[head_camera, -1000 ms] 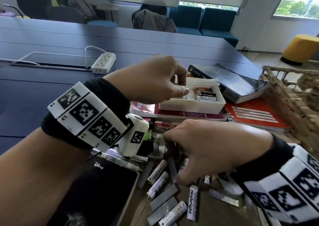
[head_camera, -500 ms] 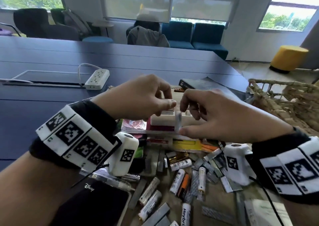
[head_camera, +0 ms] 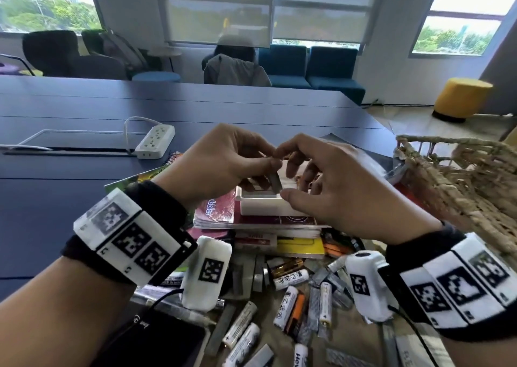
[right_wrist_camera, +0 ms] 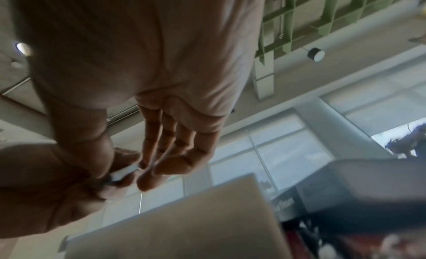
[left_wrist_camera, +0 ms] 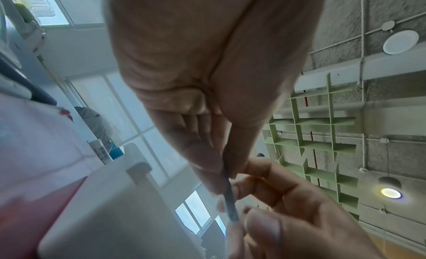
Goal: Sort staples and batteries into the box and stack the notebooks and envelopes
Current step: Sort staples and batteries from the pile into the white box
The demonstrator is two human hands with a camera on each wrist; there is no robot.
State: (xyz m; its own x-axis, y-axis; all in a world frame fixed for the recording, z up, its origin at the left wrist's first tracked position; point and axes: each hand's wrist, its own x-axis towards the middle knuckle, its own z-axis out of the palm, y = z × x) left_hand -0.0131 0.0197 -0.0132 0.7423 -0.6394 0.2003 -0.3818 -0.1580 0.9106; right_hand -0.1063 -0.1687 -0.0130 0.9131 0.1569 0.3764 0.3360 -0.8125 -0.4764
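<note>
Both hands are up over a small white box (head_camera: 263,205), close together, palms down. The left hand (head_camera: 223,161) comes in from the left with its wrist bent. Its thumb and fingers are curled and pinch the top of a thin grey staple strip (head_camera: 275,182). The strip is flat, straight and looks like metal. It hangs tilted, with its low end just over the near edge of the box. The left wrist view shows the same strip (left_wrist_camera: 229,193) squeezed between thumb and fingers, with the right hand's fingertips (left_wrist_camera: 262,224) at its far end.

The right hand (head_camera: 338,190) comes in from the right. Its thumb and first finger touch the strip, and the other fingers spread loosely over the box. I cannot tell how hard it grips.

The box is plastic with smooth straight walls. It sits on a shiny dark red notebook (head_camera: 223,212), which lies on top of more flat books (head_camera: 293,245), one of them yellow.

Nearer to me, on the brown tabletop (head_camera: 268,316), lies a messy heap. There are round batteries (head_camera: 286,303), mostly white, one orange and one gold, and more flat grey staple strips (head_camera: 221,330) between them.

To the left is a black tablet case (head_camera: 156,341). Farther back a white power strip (head_camera: 155,142) lies flat. On the far right stands a rough woven basket (head_camera: 461,179) made of dry brown straw.
</note>
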